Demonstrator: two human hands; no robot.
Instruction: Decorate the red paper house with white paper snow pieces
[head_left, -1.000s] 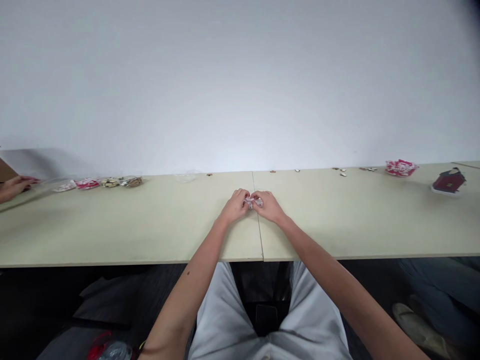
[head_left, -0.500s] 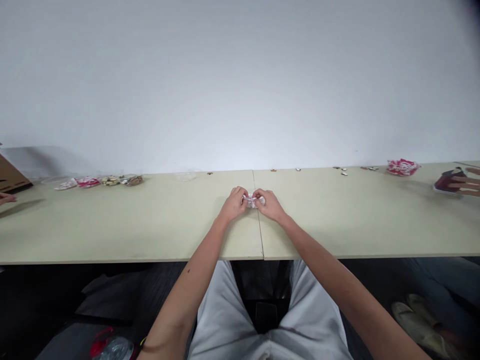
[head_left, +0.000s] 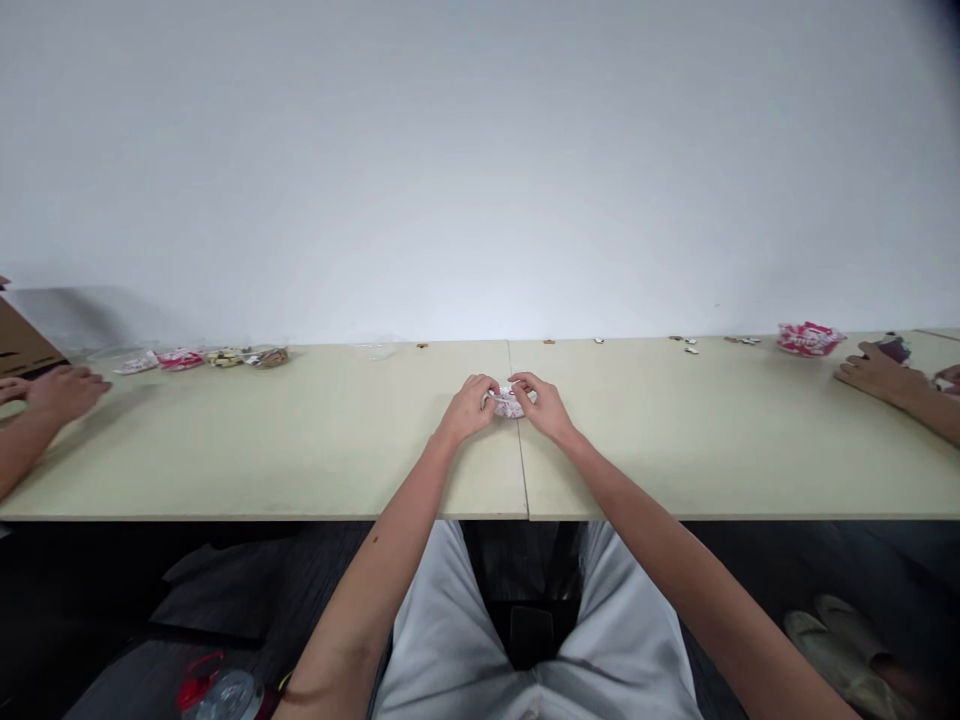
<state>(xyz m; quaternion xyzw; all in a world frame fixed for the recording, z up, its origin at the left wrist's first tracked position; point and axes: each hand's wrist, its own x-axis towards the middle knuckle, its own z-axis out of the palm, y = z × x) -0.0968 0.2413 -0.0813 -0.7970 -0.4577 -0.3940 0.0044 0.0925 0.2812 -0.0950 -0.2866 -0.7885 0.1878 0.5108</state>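
Hands meet at mid tabletop (head_left: pixel 300 450), right by the seam between the two boards. Left hand (head_left: pixel 469 408) and right hand (head_left: pixel 550 408) both pinch a small crinkled packet (head_left: pixel 511 402), white w/ pink print, low over the surface; can't tell if it touches. Left fingers (head_left: pixel 487 385) are curled tight on the packet's left end. Right fingers (head_left: pixel 525 381) are bent over its right end, thumb under, index on top. Both grips are closed on the packet, nothing else in either hand. Forearms run back toward the near edge, pale trousers (head_left: pixel 442 640) below.

Far left, near the wall: a row of small packets, pink-white one (head_left: pixel 178 359), then brownish ones (head_left: pixel 264 356) beside it. A clear dish (head_left: pixel 373 350) sits further along, well apart from the hands. A cardboard box (head_left: pixel 21 342) stands at the left edge. Another person's hand (head_left: pixel 66 390) lies flat on the tabletop near that box, forearm angled in from the left.

Far right: a pink-white bowl of packets (head_left: pixel 806 339) near the back edge. Small dark bits (head_left: pixel 686 345) lie scattered between it and the seam. A second co-worker's hand (head_left: pixel 874 371) rests on the tabletop just right of the bowl, a dark red item (head_left: pixel 895 346) right behind it; too small to tell what it is.

Under the tabletop: a bottle w/ red cap (head_left: pixel 221 692) at lower left, pale shoes (head_left: pixel 847 640) at lower right.
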